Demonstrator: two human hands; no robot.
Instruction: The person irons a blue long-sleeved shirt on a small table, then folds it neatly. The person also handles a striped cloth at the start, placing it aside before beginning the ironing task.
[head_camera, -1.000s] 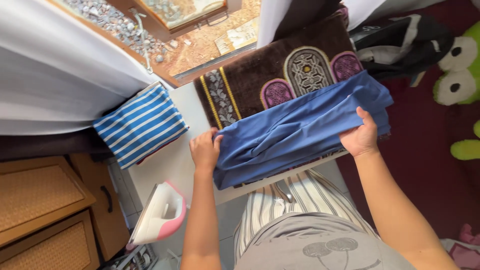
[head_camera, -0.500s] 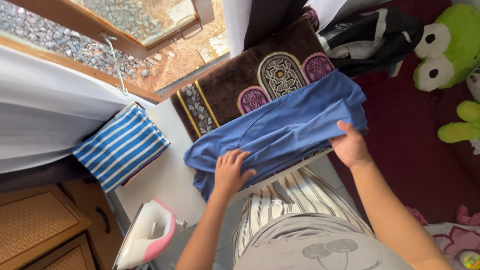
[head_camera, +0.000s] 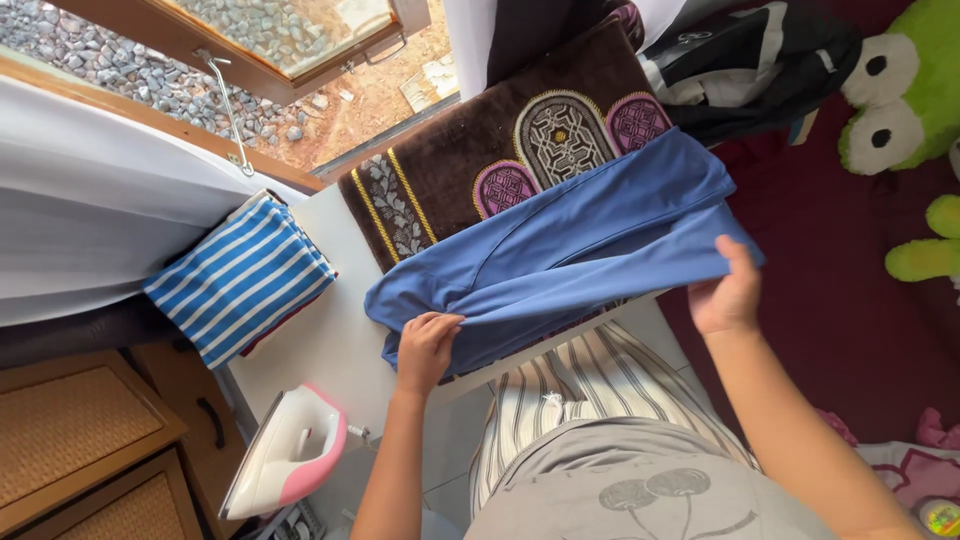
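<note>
Both hands grip a blue cloth (head_camera: 570, 250) mid-frame. The left hand (head_camera: 425, 350) pinches its lower-left edge; the right hand (head_camera: 728, 295) clasps the right end.

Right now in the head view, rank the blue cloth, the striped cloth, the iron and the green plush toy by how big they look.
1. blue cloth
2. striped cloth
3. iron and green plush toy: these look alike; the toy is cut off at the frame edge, so unranked.

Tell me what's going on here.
A person stands at a white table, holding a blue fabric garment spread across a dark brown patterned mat. The left hand grips the garment's near-left end, and the right hand pinches its right edge. A folded blue-and-white striped cloth lies at the table's left, and a white and pink iron stands at the near-left corner.
</note>
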